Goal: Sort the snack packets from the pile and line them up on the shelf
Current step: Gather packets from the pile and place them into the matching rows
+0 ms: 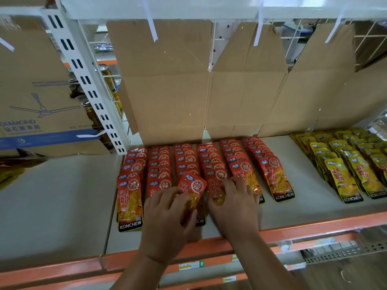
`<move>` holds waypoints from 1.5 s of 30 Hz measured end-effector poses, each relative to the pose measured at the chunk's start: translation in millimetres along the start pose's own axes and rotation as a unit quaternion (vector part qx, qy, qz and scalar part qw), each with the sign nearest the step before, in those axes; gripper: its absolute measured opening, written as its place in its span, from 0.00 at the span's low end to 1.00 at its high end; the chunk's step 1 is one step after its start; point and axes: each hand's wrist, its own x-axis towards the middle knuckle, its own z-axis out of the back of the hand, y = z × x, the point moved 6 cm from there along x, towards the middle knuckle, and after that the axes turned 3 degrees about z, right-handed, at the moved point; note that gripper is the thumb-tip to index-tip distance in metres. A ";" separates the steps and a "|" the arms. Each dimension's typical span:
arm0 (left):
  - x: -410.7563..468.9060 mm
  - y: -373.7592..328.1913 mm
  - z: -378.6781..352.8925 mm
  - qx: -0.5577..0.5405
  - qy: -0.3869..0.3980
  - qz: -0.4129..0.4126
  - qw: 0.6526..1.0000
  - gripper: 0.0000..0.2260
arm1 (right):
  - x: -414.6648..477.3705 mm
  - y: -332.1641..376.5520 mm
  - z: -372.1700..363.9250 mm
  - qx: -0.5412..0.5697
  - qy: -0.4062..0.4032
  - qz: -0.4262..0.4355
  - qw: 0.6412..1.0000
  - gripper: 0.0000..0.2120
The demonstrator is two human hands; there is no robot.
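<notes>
1. The shelf [310, 197] carries red packets [186, 159] in six columns running front to back. Each packet overlaps the one behind it, with its long axis pointing away from the person, top seal to the rear and black KONCHEW band to the front.
2. The left hand [165, 214] is curled round the lower half of a tilted packet [192, 186]. This one lies over the front of the third column, its top end swung away and a little to the right, out of line with its neighbours.
3. The right hand [234, 204] pinches the front packet [216, 183] of the fourth column – fingertips bent on its clear window – and that packet lies straight in its row.
4. Yellow packets [343, 166] lie in similar columns at the right end of the shelf, well apart from the red ones.
5. Cardboard sheets [167, 91] stand upright behind the rows, and a box [37, 91] (printed with a ceiling fan) sits to the left.
</notes>
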 end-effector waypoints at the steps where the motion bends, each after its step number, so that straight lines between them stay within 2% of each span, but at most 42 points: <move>1: 0.0 0.0 0.1 0.000 -0.001 0.001 1.000 0.15 | -0.1 -0.2 -0.2 0.001 0.001 0.001 1.000 0.29; 19: -0.3 -1.0 0.4 0.003 -0.003 0.004 1.000 0.15 | 0.5 -4.2 -2.5 0.005 0.001 0.002 1.000 0.31; 24: 1.5 -0.9 1.8 -0.020 0.001 0.008 1.000 0.14 | -3.1 -9.8 5.3 0.066 -0.040 -0.006 0.997 0.21; 30: 10.0 -6.8 4.7 -0.085 0.002 0.014 0.996 0.15 | -8.3 -32.0 33.0 0.084 -0.102 -0.001 0.991 0.11; 34: 22.5 -26.3 0.8 -0.124 0.013 -0.007 0.992 0.15 | -13.7 -61.0 57.1 0.061 -0.139 -0.012 0.988 0.13; 39: 34.0 -53.4 -9.2 -0.158 0.032 -0.062 0.985 0.13 | -18.8 -91.5 78.0 0.066 -0.173 -0.057 0.981 0.08; 45: 44.0 -86.7 -24.9 -0.154 0.030 -0.081 0.984 0.13 | -12.5 -120.3 87.3 0.054 -0.182 -0.054 0.980 0.08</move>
